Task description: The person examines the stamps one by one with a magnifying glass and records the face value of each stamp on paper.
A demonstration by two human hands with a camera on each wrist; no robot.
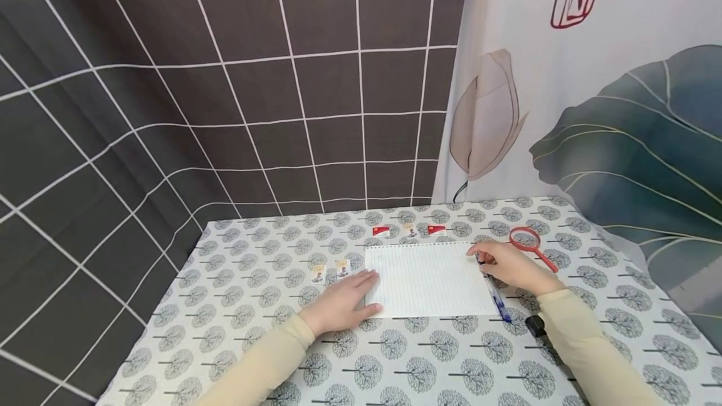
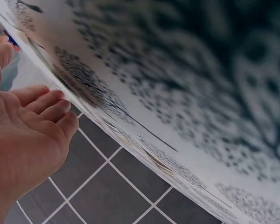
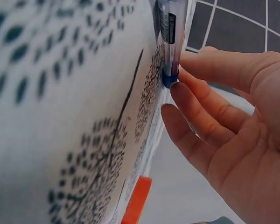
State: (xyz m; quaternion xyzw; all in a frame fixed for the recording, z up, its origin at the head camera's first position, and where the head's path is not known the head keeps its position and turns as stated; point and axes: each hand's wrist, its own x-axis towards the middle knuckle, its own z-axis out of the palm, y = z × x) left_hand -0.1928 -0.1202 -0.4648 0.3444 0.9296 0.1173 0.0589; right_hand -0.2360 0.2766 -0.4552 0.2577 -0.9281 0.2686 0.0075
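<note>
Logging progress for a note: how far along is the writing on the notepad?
Laid out: notepad flat on the table. In hand: left hand presses its edge, right hand touches the pen lying beside it. Left: the page looks blank, pen not lifted.

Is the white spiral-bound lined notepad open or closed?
Open: the white spiral-bound lined notepad shows a bare ruled page lying flat, left hand pressing its edge.

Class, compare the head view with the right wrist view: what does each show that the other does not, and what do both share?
Only the head view shows the left hand flat on the notepad's edge, the red magnifying glass and small cards. Only the right wrist view shows, close up, fingertips meeting the pen's blue collar. Both show the right hand at the pen on the tree-print tablecloth.
</note>
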